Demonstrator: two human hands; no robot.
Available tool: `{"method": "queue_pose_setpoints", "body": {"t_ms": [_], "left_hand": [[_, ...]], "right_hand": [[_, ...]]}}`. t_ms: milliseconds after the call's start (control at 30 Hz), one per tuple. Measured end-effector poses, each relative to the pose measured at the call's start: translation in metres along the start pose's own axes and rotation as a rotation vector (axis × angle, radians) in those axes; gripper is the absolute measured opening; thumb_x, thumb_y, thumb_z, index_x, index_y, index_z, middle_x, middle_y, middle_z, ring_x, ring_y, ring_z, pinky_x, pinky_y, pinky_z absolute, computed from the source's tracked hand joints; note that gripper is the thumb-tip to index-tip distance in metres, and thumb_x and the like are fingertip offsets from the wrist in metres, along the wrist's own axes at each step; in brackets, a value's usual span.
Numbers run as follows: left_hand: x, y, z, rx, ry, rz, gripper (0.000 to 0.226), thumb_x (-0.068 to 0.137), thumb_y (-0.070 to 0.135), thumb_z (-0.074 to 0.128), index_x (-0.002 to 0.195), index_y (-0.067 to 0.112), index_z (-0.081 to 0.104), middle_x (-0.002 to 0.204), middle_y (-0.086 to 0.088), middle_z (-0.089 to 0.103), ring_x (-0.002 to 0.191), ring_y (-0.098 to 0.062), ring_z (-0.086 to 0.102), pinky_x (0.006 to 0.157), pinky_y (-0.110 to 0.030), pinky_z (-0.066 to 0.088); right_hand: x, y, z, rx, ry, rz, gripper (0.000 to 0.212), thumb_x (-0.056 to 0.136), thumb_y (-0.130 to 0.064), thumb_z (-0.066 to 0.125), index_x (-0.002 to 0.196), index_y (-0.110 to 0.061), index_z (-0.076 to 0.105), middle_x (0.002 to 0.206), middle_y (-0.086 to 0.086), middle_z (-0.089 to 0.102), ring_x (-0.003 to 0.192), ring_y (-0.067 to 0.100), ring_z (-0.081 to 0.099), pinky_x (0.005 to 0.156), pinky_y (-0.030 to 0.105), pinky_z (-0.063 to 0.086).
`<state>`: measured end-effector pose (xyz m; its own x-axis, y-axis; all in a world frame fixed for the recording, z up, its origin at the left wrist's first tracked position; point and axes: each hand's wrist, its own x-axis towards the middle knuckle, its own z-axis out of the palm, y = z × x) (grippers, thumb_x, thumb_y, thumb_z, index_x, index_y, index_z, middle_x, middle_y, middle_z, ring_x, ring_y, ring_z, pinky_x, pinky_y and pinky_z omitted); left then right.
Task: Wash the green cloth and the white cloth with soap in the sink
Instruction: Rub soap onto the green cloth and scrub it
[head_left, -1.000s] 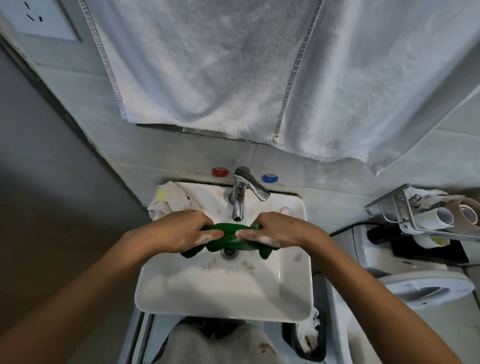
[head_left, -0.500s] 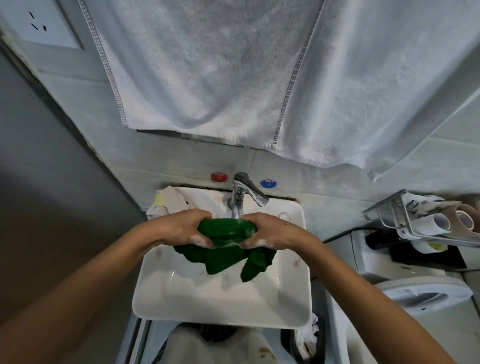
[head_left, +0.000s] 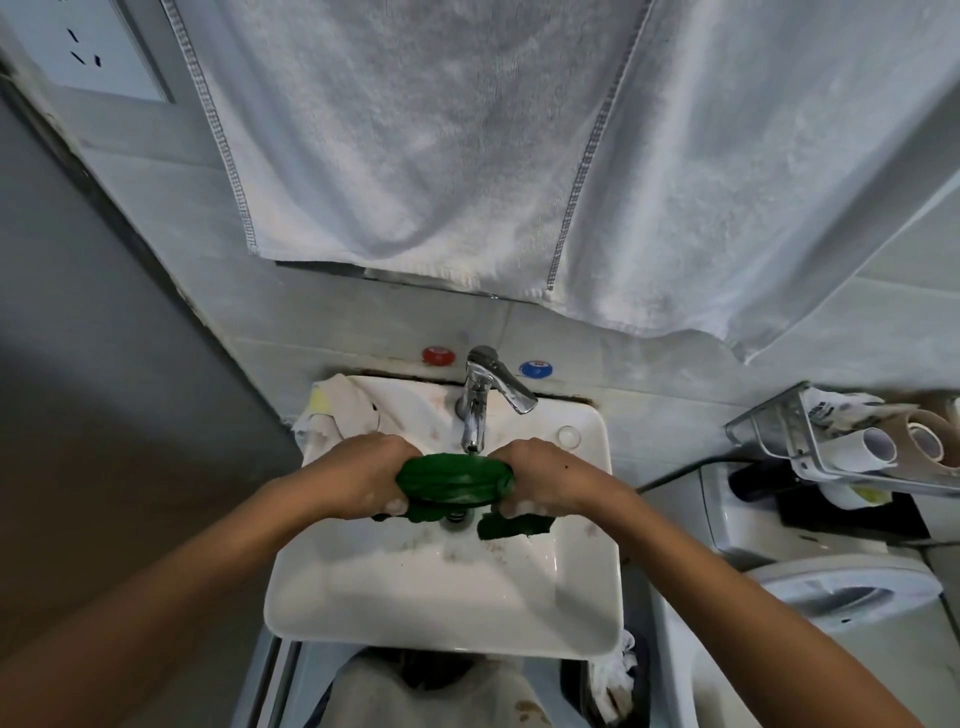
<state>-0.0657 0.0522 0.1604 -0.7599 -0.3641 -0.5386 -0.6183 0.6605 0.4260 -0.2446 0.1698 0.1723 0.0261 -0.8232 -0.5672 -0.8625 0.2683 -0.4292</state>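
Observation:
The green cloth (head_left: 453, 480) is bunched into a thick roll over the white sink (head_left: 447, 597), just under the chrome tap (head_left: 480, 402). My left hand (head_left: 366, 475) grips its left end and my right hand (head_left: 540, 480) grips its right end, both fists closed. Loose green ends hang below each hand, near the drain. The white cloth (head_left: 337, 415), with a yellow patch, lies crumpled on the sink's back-left corner, behind my left hand. No water stream is visible from the tap.
A large white towel (head_left: 493, 156) hangs on the wall above the sink. Red (head_left: 438, 356) and blue (head_left: 535, 369) valve caps flank the tap. A metal rack (head_left: 831, 457) with paper rolls and a toilet (head_left: 852, 597) stand at the right. A bin (head_left: 613, 686) sits below.
The cloth hung loose and spread below my hands half a second ago; now it is gathered into a tight roll between my fists, which have moved slightly apart.

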Motion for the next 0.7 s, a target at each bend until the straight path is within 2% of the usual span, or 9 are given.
{"method": "queue_pose_setpoints", "body": {"t_ms": [67,133,233,300,400,500,600,667,700], "left_hand": [[-0.001,-0.003,0.000,-0.115,0.013,0.039,0.016,0.069,0.005,0.066,0.078,0.017,0.060,0.072,-0.004,0.065,0.064,-0.019,0.065,0.052,-0.026,0.046],[-0.004,-0.003,-0.002,-0.269,0.031,0.060,0.019,0.067,0.001,0.064,0.075,0.018,0.057,0.069,-0.003,0.062,0.061,-0.019,0.063,0.049,-0.027,0.047],[-0.009,-0.002,-0.007,-0.366,0.046,0.081,0.018,0.061,0.017,0.062,0.078,0.013,0.057,0.072,-0.006,0.060,0.064,-0.020,0.060,0.053,-0.034,0.046],[-0.013,-0.003,-0.011,-0.407,0.012,0.110,0.024,0.063,0.025,0.064,0.082,0.011,0.057,0.072,-0.002,0.057,0.060,-0.011,0.054,0.053,-0.027,0.041],[-0.022,-0.008,-0.019,-0.540,-0.046,0.154,0.024,0.075,0.023,0.074,0.091,0.010,0.061,0.073,0.003,0.059,0.063,-0.009,0.056,0.054,-0.024,0.043],[-0.034,-0.015,-0.023,-0.788,-0.039,0.178,0.037,0.069,0.032,0.075,0.102,0.018,0.065,0.077,0.005,0.067,0.068,-0.010,0.061,0.056,-0.022,0.047],[-0.038,-0.007,-0.012,-1.058,0.124,0.194,0.058,0.056,0.053,0.081,0.106,0.026,0.067,0.094,-0.001,0.070,0.085,-0.015,0.067,0.069,-0.025,0.051],[-0.033,0.008,0.000,-1.218,0.270,0.198,0.041,0.067,0.043,0.077,0.102,0.024,0.066,0.090,0.002,0.070,0.083,-0.013,0.066,0.065,-0.021,0.052],[-0.029,0.017,0.003,-1.250,0.361,0.172,0.025,0.077,0.035,0.072,0.097,0.022,0.065,0.084,0.003,0.068,0.078,-0.012,0.064,0.060,-0.019,0.050]], "right_hand": [[-0.003,0.000,0.000,0.080,0.051,-0.014,0.035,0.076,-0.011,0.071,0.067,-0.031,0.043,0.069,-0.009,0.049,0.074,0.019,0.051,0.054,0.021,0.035],[-0.007,0.000,-0.001,0.213,0.084,-0.015,0.031,0.076,-0.007,0.070,0.069,-0.028,0.047,0.069,-0.009,0.050,0.071,0.015,0.051,0.057,0.020,0.038],[-0.011,0.002,-0.002,0.455,0.094,-0.026,0.031,0.075,0.000,0.069,0.071,-0.025,0.051,0.068,-0.008,0.053,0.066,0.010,0.053,0.058,0.019,0.043],[-0.016,0.005,-0.004,0.602,0.064,-0.048,0.032,0.075,0.005,0.069,0.074,-0.024,0.056,0.068,-0.009,0.057,0.064,0.007,0.056,0.058,0.017,0.045],[-0.027,0.013,-0.010,0.813,0.017,-0.116,0.029,0.079,-0.001,0.074,0.094,-0.022,0.064,0.087,-0.005,0.067,0.083,0.009,0.065,0.075,0.020,0.051],[-0.034,0.021,-0.007,1.047,0.072,-0.187,0.035,0.079,-0.010,0.074,0.109,-0.020,0.061,0.099,0.000,0.066,0.089,0.013,0.066,0.082,0.023,0.052],[-0.031,0.016,0.003,1.231,0.201,-0.217,0.021,0.081,-0.025,0.071,0.098,-0.016,0.064,0.087,-0.002,0.065,0.079,0.012,0.063,0.071,0.021,0.051],[-0.023,0.002,0.006,1.192,0.386,-0.160,0.011,0.087,-0.031,0.066,0.080,-0.023,0.066,0.075,-0.008,0.064,0.071,0.008,0.061,0.064,0.017,0.048],[-0.017,-0.004,0.009,1.156,0.497,-0.112,0.020,0.088,-0.033,0.063,0.070,-0.026,0.065,0.068,-0.010,0.062,0.067,0.008,0.059,0.061,0.017,0.045]]}}
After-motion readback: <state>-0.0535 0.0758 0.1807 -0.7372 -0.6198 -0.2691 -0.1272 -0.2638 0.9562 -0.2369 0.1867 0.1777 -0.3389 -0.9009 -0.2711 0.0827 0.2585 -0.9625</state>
